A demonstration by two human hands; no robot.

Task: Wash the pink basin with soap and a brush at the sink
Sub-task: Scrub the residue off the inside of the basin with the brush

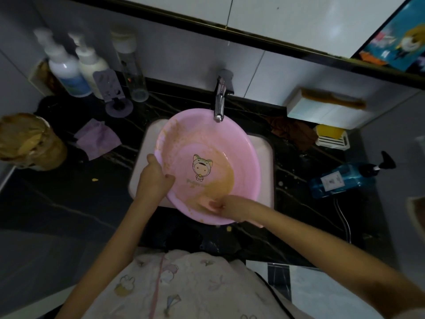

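Observation:
The pink basin (202, 139) rests tilted over the white sink (264, 148), under the chrome faucet (219, 100). A cartoon figure is printed on its bottom, and brownish-yellow grime streaks its left wall and pools at the lower right. My left hand (154, 176) grips the basin's left rim, thumb inside. My right hand (224, 206) holds the near rim, fingers curled over the edge into the grime. A blue pump soap bottle (345, 178) lies on the counter to the right. No brush is clearly visible.
Two white pump bottles (69, 65) and a clear bottle (133, 72) stand at the back left. A purple cloth (96, 139) lies left of the sink, a brown cloth (294, 132) and a yellow sponge in a rack (331, 137) right. A white wall box (322, 109) holds a comb.

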